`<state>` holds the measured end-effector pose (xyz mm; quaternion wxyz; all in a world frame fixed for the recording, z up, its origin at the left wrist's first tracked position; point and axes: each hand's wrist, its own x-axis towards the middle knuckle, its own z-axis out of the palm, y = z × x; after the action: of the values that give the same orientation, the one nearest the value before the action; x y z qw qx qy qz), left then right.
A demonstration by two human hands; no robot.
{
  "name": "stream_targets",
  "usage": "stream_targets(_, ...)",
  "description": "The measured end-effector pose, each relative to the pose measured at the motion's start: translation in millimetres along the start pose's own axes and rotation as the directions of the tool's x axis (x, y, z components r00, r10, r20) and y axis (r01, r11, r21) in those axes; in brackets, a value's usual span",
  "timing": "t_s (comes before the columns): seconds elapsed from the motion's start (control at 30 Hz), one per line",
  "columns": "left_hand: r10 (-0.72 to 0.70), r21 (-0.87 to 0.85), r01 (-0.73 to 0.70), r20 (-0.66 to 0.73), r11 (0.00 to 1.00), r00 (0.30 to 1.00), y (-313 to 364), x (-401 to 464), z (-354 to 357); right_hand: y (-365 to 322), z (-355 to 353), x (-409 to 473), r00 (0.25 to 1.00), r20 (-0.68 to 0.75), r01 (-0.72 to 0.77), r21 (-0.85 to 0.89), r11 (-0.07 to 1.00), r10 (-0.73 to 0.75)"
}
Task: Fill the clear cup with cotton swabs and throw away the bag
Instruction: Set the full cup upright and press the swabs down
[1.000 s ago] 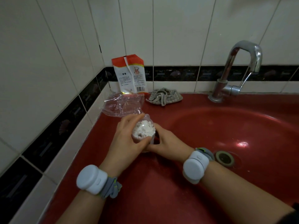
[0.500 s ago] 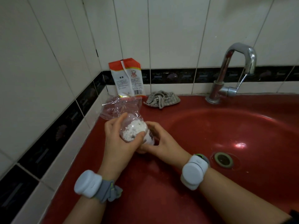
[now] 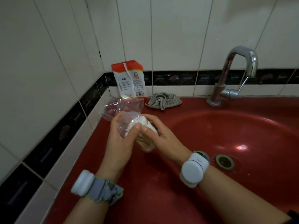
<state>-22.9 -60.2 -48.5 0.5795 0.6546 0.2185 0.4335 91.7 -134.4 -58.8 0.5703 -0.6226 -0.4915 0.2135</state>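
While your left hand (image 3: 120,139) curls around the clear bag (image 3: 127,125) of cotton swabs (image 3: 139,123), your right hand (image 3: 161,136) grips the clear cup (image 3: 145,141) tilted beneath it.

The only print in view stands on the white paper packet with an orange-red top (image 3: 129,80), which leans upright against the tiled wall in the corner behind the red sink. Its left panel carries a short heading of two dark characters, too blurred to read for certain, above a block of fine print that cannot be made out. Its right panel shows a small cartoon figure in a chef's hat, more illegible fine print, and a black barcode at the lower edge.
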Motion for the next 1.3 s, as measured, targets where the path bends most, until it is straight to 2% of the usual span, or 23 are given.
stream_targets(0.1, 0.010, -0.004, -0.010, 0.021, 1.000, 1.000, -0.6, -3.5, 1.6, -4.8, 1.8, -0.3, 1.000, -0.027, 0.009, 0.001, 1.000, -0.008)
stream_targets(0.23, -0.016, 0.023, 0.015, 0.054, 1.000, 0.998, -2.9, -4.8, -1.7, -7.4, -0.5, -1.9, 0.999, 0.020, 0.035, -0.159, 0.987, -0.032)
stream_targets(0.37, -0.023, -0.037, 0.024, 0.023, 0.999, 0.999, -1.6, -7.1, -2.5, -13.5, -3.0, -1.7, 0.992, 0.097, 0.109, -0.335, 0.936, -0.080)
stream_targets(0.47, -0.011, -0.046, 0.012, 0.009, 0.999, 1.000, -3.5, -7.4, -4.1, -17.7, -4.7, -1.2, 0.984, 0.155, 0.145, -0.405, 0.903, -0.089)
stream_targets(0.63, -0.032, 0.012, 0.031, 0.087, 0.999, 0.996, -2.9, 2.2, -9.9, -23.5, -3.8, -2.0, 0.972, 0.217, 0.164, -0.377, 0.912, -0.085)
stream_targets(0.73, -0.041, 0.095, 0.026, 0.160, 0.995, 0.986, -3.6, 6.2, -13.4, -26.6, -7.9, -3.5, 0.976, 0.199, 0.145, -0.281, 0.949, -0.090)
stream_targets(0.93, -0.035, 0.216, -0.034, 0.308, 0.976, 0.951, -2.4, 8.6, -20.4, -26.3, -12.2, -2.6, 0.974, 0.205, 0.150, -0.285, 0.947, -0.093)
stream_targets(1.03, -0.074, 0.274, -0.034, 0.373, 0.961, 0.925, 2.0, 17.3, -24.1, -22.2, -8.5, -0.1, 0.985, 0.163, 0.094, -0.252, 0.963, -0.054)
stream_targets(1.17, -0.075, 0.221, 0.014, 0.269, 0.975, 0.960, 5.4, 30.4, -24.4, -13.7, -4.9, 10.8, 0.994, 0.105, 0.066, -0.282, 0.957, -0.038)
stream_targets(1.3, -0.085, 0.307, 0.005, 0.249, 0.952, 0.965, 1.6, 36.2, -22.0, -11.1, -5.9, 16.9, 0.994, 0.103, 0.068, -0.308, 0.949, -0.038)
